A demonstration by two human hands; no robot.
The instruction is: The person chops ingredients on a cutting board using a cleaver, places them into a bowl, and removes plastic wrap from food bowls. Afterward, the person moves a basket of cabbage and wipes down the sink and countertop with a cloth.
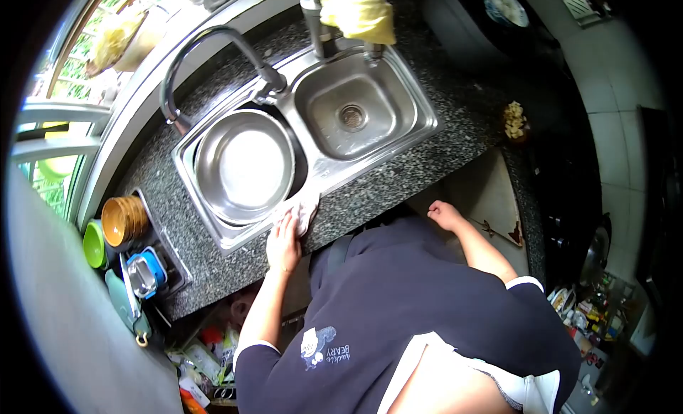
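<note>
My left hand (pixel 284 244) presses a pale cloth (pixel 304 212) on the sink's front rim, with its fingers laid over the cloth. Beside it, a large round steel pan (pixel 245 165) sits in the left basin of the double sink (pixel 324 166). The right basin (pixel 356 104) shows a bare bottom with a round drain. My right hand (pixel 445 215) hangs in front of the counter's edge, its fingers curled in, and nothing shows in it. An arched faucet (pixel 217 33) rises behind the basins.
Stacked brown bowls (pixel 124 220), a green bowl (pixel 94 244) and a blue-rimmed container (pixel 146 273) stand at the left. A yellow cloth (pixel 359 14) hangs behind the sink. Light-coloured chopped pieces (pixel 515 121) lie at the right. Speckled stone counter (pixel 398 161) surrounds the sink.
</note>
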